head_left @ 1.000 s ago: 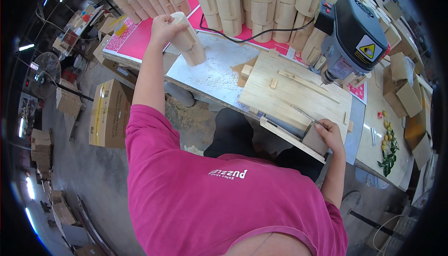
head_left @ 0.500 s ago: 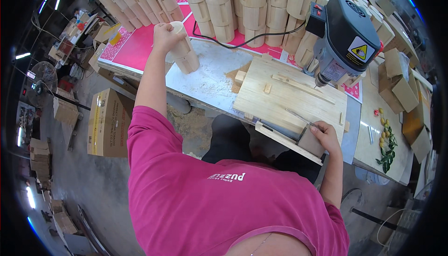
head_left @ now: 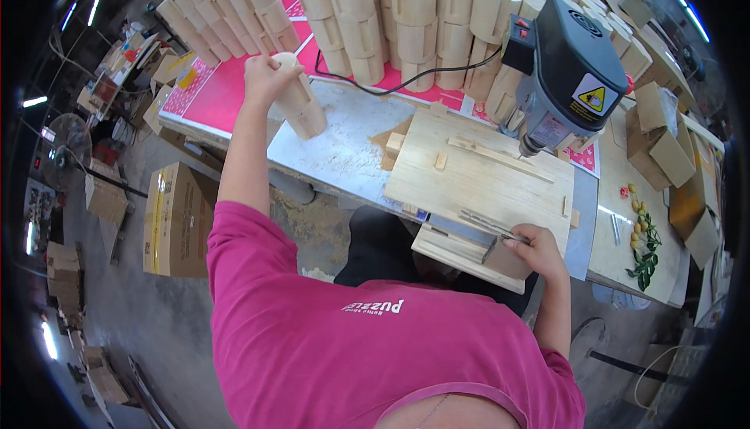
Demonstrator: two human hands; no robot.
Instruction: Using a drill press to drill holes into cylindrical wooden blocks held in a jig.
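Observation:
At the left of the bench, my left hand (head_left: 269, 79) is closed around the upper end of a pale wooden cylinder stack (head_left: 303, 115), which leans slightly and rests on the dusty metal sheet. My right hand (head_left: 539, 251) is closed on a thin grey metal tool (head_left: 486, 223) at the near edge of a flat wooden board (head_left: 426, 167). Under its fingers stands a grey-brown flat piece (head_left: 504, 259), set in a shallow wooden tray (head_left: 461, 251) that juts toward my lap. Wooden strips lie on the board. What the palm covers is hidden.
A small drill press (head_left: 574, 69) stands behind the board's right side. Stacked wooden cylinders (head_left: 414, 23) line the back, and a black cable (head_left: 383, 91) runs before them. Cardboard boxes (head_left: 660, 136) and a sprig with yellow fruit (head_left: 642, 241) are at right; another carton (head_left: 180, 222) is left.
The wooden tray juts out farther toward me from beneath the board. My right hand has shifted slightly left and down with the tool. The left hand stays on the cylinder stack.

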